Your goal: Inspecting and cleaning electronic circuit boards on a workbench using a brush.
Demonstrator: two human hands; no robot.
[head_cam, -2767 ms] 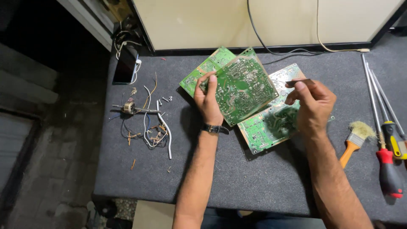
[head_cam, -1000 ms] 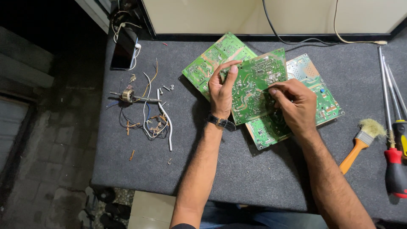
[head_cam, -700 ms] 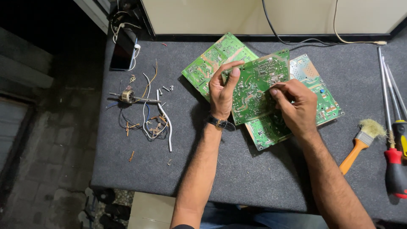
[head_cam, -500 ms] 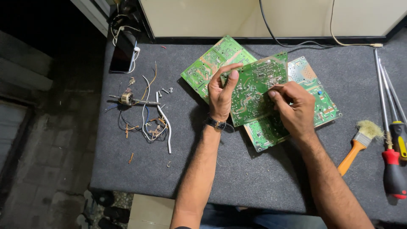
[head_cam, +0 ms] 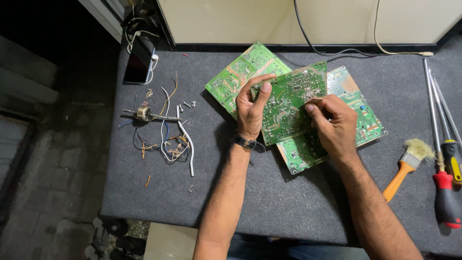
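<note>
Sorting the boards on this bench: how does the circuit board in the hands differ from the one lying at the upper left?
The held circuit board is lifted off the table, gripped by the left hand at its edge while the right hand touches its face; the upper-left circuit board lies flat, with no hand holding it. The held one looks darker green and overlaps a third board; the upper-left one is lighter and partly hidden behind the left hand. Both are green.

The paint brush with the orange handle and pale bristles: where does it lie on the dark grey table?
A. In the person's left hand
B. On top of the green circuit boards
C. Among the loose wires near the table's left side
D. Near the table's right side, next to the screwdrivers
D: the paint brush with the orange handle lies on the dark grey table near its right side, just left of the red-handled screwdriver, away from both hands.
</note>
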